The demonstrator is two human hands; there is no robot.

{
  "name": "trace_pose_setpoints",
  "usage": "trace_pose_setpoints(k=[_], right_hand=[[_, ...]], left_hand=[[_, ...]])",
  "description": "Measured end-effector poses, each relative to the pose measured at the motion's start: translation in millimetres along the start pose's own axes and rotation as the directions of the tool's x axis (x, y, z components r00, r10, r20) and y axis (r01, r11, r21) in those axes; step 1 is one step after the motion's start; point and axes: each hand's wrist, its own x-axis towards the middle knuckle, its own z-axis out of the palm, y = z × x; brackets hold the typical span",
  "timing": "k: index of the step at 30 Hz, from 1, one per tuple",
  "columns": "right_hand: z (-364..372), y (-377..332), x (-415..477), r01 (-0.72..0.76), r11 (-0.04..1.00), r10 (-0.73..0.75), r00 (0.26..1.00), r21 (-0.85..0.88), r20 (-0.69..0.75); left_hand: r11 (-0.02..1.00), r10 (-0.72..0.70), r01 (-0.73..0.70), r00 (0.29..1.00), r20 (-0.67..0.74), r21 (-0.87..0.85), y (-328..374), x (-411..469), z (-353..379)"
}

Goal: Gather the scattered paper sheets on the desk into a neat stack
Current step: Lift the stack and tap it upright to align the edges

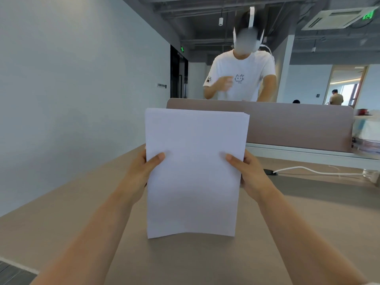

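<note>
A stack of white paper sheets [193,173] stands upright in front of me, its bottom edge on or just above the beige desk [61,223]. My left hand [141,173] grips the stack's left edge, thumb on the front. My right hand [248,173] grips the right edge the same way. The sheets' top right corners sit slightly uneven. My fingers behind the paper are hidden.
A mauve partition [287,124] runs along the desk's far side, with a person in a white T-shirt [240,79] standing behind it. A white cable [308,170] and a clear plastic object [371,176] lie at the right. A wall borders the left.
</note>
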Motion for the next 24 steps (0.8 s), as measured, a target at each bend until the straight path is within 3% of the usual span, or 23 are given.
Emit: trace_pose_setpoints(k=[1,6,10,16,21,24], right_hand=[[1,3,0,-0.008,1.000,0.008,1.000,0.011,-0.002],[8,10,-1,-0.007,1.000,0.008,0.998,0.011,-0.060],[8,11,-2,-0.004,1.000,0.004,0.998,0.001,-0.064],[4,12,-3,-0.027,1.000,0.027,0.993,0.008,-0.117],[11,16,-3,-0.008,1.000,0.006,0.995,-0.022,-0.102],[11,13,-5,-0.012,1.000,0.011,0.997,-0.005,-0.080]], left_hand=[[1.000,-0.013,0.014,1.000,0.006,-0.010,-1,-3,1],[0.970,-0.194,0.145,0.944,-0.265,-0.194,-6,1,4],[0.967,-0.254,0.230,0.906,-0.339,-0.110,-13,1,9],[0.959,-0.282,0.250,0.895,-0.345,-0.134,-13,2,10],[0.980,-0.182,0.146,0.935,-0.305,-0.138,-8,-4,21],[0.977,-0.204,0.180,0.949,-0.241,-0.118,-5,-7,21]])
